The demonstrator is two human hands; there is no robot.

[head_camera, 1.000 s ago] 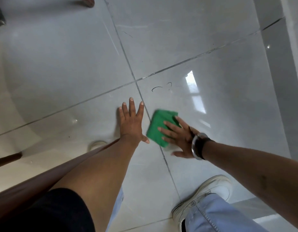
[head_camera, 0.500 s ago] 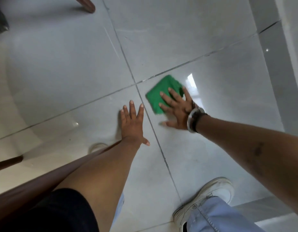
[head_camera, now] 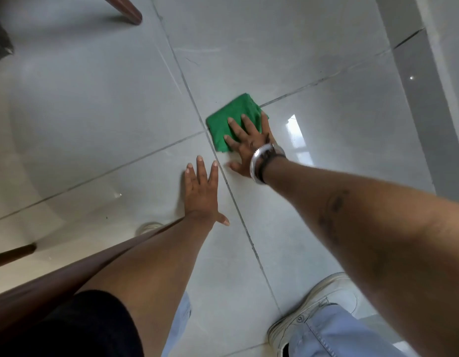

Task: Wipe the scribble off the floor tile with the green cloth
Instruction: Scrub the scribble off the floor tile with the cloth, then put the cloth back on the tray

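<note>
A folded green cloth (head_camera: 227,118) lies flat on the glossy grey floor tile (head_camera: 339,140), right at the crossing of the grout lines. My right hand (head_camera: 249,144), with a metal watch on its wrist, presses down on the cloth with spread fingers. The scribble is hidden under the cloth and hand; no pen mark shows on the tile. My left hand (head_camera: 201,191) rests flat on the neighbouring tile, fingers apart, holding nothing, just left of the grout line.
A brown wooden furniture leg (head_camera: 125,10) stands at the top, another (head_camera: 13,255) at the left edge, and a wooden rail (head_camera: 42,289) runs along my left arm. My white shoe (head_camera: 316,305) is at the bottom right. A wall base (head_camera: 429,99) rises at the right.
My right hand slid the cloth away from me, over the spot where the scribble was visible, up to the grout crossing. The left hand stayed put.
</note>
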